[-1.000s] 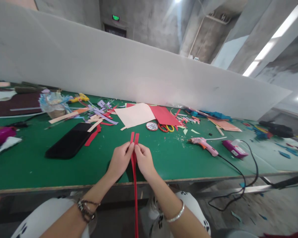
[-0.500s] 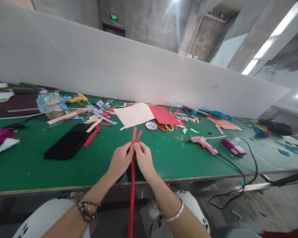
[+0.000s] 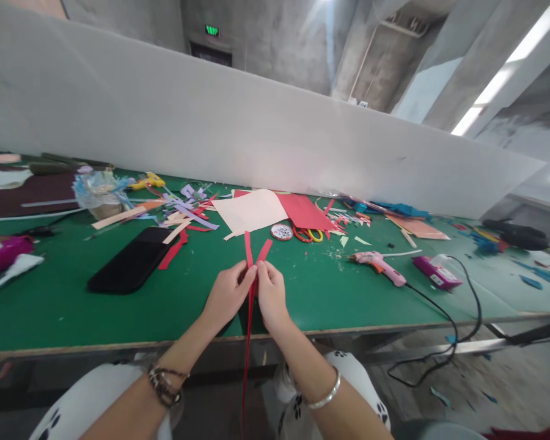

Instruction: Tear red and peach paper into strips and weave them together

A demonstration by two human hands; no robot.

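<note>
While the left hand (image 3: 229, 290) and right hand (image 3: 271, 292) sit side by side over the green table (image 3: 119, 324), both are closed in a pinch on red strips (image 3: 249, 247). Two ends splay beyond the thumbs; the rest hangs between the forearms, past the near edge.

the head-worn camera looks forward and down, the left hand (image 3: 226, 292) and right hand (image 3: 272, 294) fairly near, the white panel (image 3: 256, 137) (behind the green table (image 3: 330, 296)) farther off.

On the green tabletop (image 3: 339, 302) before me I see a pink glue gun (image 3: 385, 267) near a purple box (image 3: 433, 273), with a white panel (image 3: 238, 131) standing behind.
</note>
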